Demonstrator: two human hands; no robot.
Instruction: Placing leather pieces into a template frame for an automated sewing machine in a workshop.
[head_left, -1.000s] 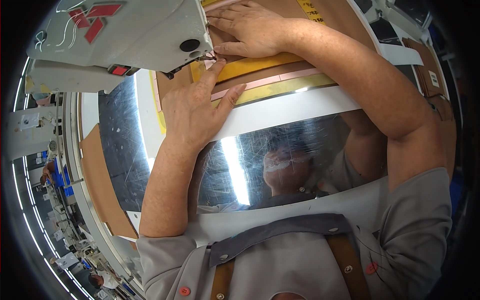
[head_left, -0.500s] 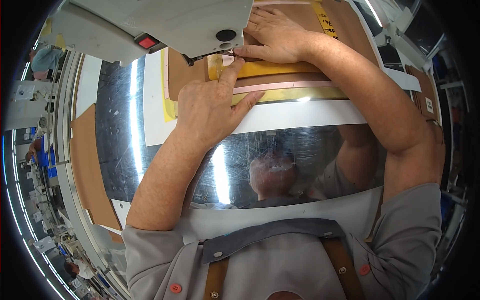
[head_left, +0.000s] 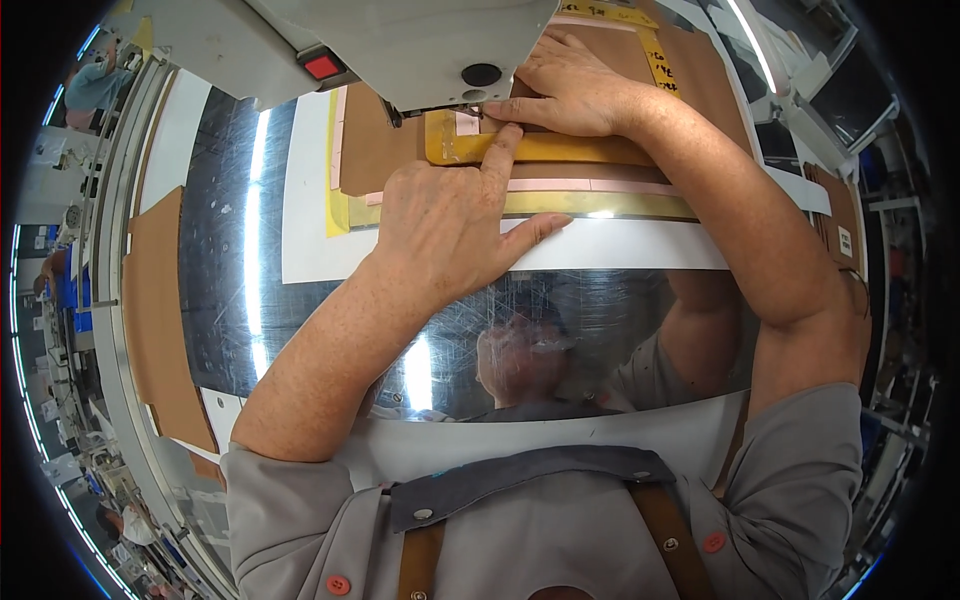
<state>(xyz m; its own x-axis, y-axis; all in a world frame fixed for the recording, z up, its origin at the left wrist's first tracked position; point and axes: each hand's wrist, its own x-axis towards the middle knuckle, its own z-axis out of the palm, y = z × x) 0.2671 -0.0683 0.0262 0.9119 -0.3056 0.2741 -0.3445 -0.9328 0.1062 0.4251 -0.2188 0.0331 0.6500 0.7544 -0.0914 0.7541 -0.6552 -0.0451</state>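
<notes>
A brown sheet [head_left: 385,150] lies under the head of a sewing machine [head_left: 440,50]. On it is a yellow strip frame [head_left: 570,148] with a small pink patch [head_left: 467,124] at its near left corner. My left hand [head_left: 435,215] rests at the near side, index fingertip pressed on the yellow strip, thumb stretched out to the right; its other fingers are partly hidden. My right hand [head_left: 580,88] lies flat on the brown sheet beyond the strip, thumb tip close to the machine's foot area. The machine head covers some of its fingertips.
A white sheet [head_left: 330,250] lies beneath the brown one, on a shiny, scratched metal tabletop [head_left: 540,340]. At the left edge stands a brown cardboard piece [head_left: 160,300]. A lamp [head_left: 750,45] is at the far right. Other people and workstations show at far left.
The whole view has shifted a little. My left hand has slid right along the yellow strip, its thumb now over the white sheet. My right hand stays flat on the brown sheet.
</notes>
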